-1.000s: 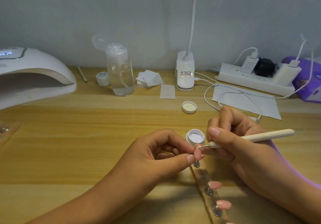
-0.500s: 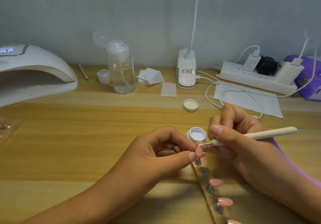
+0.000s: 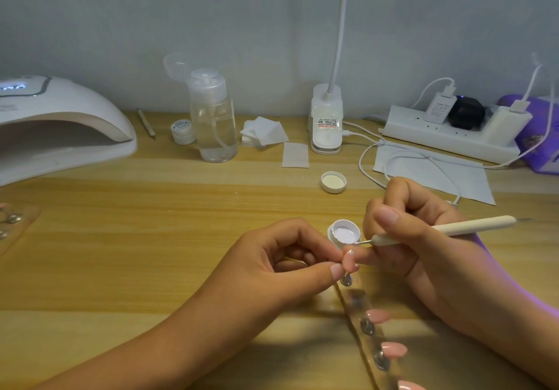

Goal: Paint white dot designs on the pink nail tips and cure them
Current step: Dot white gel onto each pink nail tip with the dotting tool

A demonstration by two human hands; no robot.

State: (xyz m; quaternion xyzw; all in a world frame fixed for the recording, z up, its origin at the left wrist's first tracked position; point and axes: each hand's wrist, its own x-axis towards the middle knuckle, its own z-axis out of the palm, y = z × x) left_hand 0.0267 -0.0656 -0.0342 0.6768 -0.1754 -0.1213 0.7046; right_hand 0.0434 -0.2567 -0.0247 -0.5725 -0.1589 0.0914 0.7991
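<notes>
Frame centre: I have the left hand (image 3: 272,268) pinching one pink nail tip (image 3: 349,262), long axis up-frame, and the right hand (image 3: 423,238) gripping the dotting tool (image 3: 453,228), shaft running right. Its point sits at the gel pot (image 3: 344,232) rim, just above the nail tip, so the right hand is nearer. Writing on the small jar (image 3: 183,129) and lamp base (image 3: 326,123) is unreadable.

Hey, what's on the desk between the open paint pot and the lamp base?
A loose white lid, inside facing up, touching neither; the head view shows it.
</notes>
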